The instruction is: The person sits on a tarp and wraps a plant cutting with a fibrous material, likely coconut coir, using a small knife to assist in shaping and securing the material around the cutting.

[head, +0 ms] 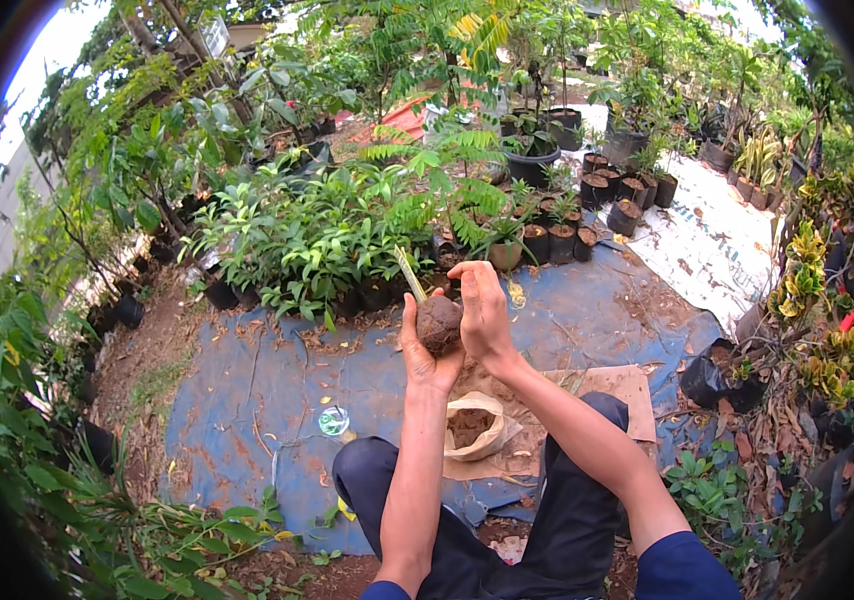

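Observation:
My left hand point(428, 364) cups a round brown soil ball point(439, 327) from below, with thin roots showing on its surface. A narrow pale yellow-green leaf or strip point(410, 273) rises from behind the ball, between it and my left thumb. My right hand point(484, 311) is against the ball's right side, fingers bent; whether they pinch anything is hidden. Below my hands, between my knees, stands an open cream-coloured sack point(506, 435) with its rim rolled down. Brown soil point(470, 426) fills it. The sack rests on a flat brown sheet of cardboard point(633, 397).
A blue tarpaulin point(239, 405) covers the ground, strewn with dry leaves and soil. A clear plastic cup or lid point(334, 421) lies left of my knee. Leafy seedlings point(307, 247) and soil-filled black bags point(562, 241) line the far edge. A white sheet point(704, 240) lies right.

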A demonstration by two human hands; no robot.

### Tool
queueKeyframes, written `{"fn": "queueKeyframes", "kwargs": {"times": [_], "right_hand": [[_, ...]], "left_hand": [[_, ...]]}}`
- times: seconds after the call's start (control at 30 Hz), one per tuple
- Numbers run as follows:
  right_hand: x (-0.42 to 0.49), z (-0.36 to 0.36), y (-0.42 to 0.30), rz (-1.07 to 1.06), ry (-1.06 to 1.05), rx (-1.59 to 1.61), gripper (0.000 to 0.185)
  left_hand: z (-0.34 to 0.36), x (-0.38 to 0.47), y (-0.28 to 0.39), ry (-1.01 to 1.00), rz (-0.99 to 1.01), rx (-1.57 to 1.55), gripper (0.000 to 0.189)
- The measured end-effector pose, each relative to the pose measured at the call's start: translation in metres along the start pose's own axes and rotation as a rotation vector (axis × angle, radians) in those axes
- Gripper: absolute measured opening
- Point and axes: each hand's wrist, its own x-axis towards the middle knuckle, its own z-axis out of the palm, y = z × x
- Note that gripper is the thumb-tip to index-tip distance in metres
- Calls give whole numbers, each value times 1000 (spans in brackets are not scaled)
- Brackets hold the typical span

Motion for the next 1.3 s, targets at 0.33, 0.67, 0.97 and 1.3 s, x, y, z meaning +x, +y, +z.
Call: {"fn": "queueKeyframes", "kwargs": {"times": [0.33,0.67,0.97,1.3], "right_hand": [[-5,6,5,-6,-51,40,39],[-12,-2,6,177,-387,-328,57],[20,-28,37,1282,-510,689,37],[14,-10,44,1166,-254,858,27]], "left_hand": [[-5,8,-6,132,12,36,38],[-11,4,8,16,220,263,94],[-18,6,19,153,239,576,97],[-22,3,17,163,240,574,80]]}}
